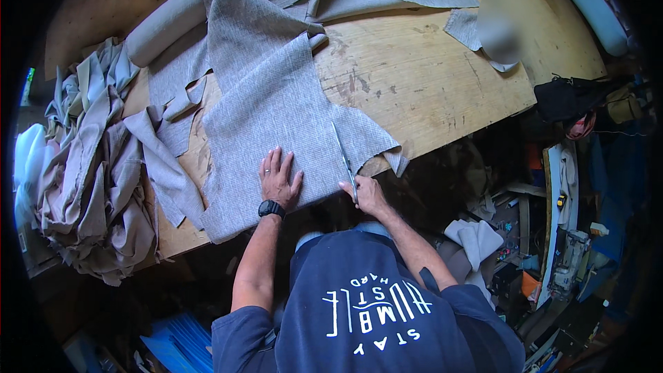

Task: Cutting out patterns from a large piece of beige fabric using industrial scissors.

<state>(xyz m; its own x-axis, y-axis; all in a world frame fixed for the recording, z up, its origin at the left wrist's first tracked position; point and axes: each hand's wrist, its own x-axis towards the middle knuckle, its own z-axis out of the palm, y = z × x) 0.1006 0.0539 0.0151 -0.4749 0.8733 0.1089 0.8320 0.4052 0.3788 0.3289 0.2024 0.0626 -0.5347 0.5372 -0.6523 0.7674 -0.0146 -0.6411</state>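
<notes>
A piece of grey woven fabric (266, 121) lies over the front edge of the wooden table (421, 69). My left hand (280, 179) rests flat on it with the fingers spread, a dark watch on the wrist. Gripped in my right hand (368, 196) at the table's edge is a pair of scissors (344, 150). The long blades point away from me over the fabric, close to its right side. A pointed fabric flap (369, 135) spreads to the right of the blades, its tip bent over the table edge. I cannot tell how far the blades are apart.
A fabric roll (166, 31) lies along the far side, with more loose grey cloth (252, 3) over it. Crumpled fabric (97, 166) is heaped at the left. A small scrap (463, 27) lies far right. Below the table's right side stand cluttered shelves and a folded cloth (475, 240).
</notes>
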